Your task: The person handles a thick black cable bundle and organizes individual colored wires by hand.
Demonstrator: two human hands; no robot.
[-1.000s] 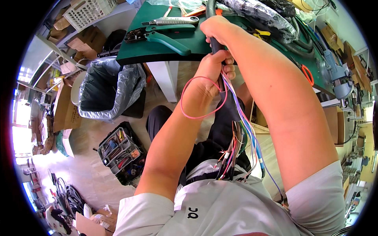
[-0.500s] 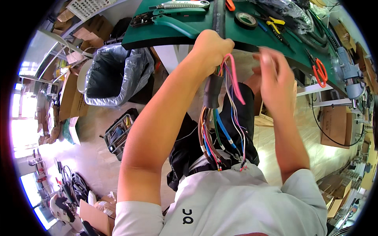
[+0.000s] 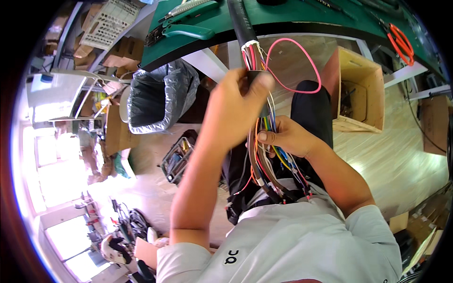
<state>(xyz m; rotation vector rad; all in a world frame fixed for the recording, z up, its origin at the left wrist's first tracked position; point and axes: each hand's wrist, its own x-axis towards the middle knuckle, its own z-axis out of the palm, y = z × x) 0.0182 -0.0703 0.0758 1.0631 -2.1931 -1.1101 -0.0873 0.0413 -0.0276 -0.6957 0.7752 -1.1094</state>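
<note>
A black cable runs down over the green bench's edge, its cut end spilling coloured wires. A loose pink wire arches to the right of it. My left hand, slightly blurred, is closed on a short dark sleeve around the wires, just below the cable's cut end. Lower down, my right hand grips the wire bundle, with its thumb across the strands. The bundle hangs down to my waist, where several wire tips have small coloured ends.
The green bench holds a green-handled tool and orange scissors. Under and beside it are a lined bin, a wooden box, a toolbox, cardboard boxes and coiled cables.
My left hand has come down onto the dark sleeve, baring the cable's cut end. My right hand has left the cable above and moved down onto the bundle. The pink loop now stands out rightward.
</note>
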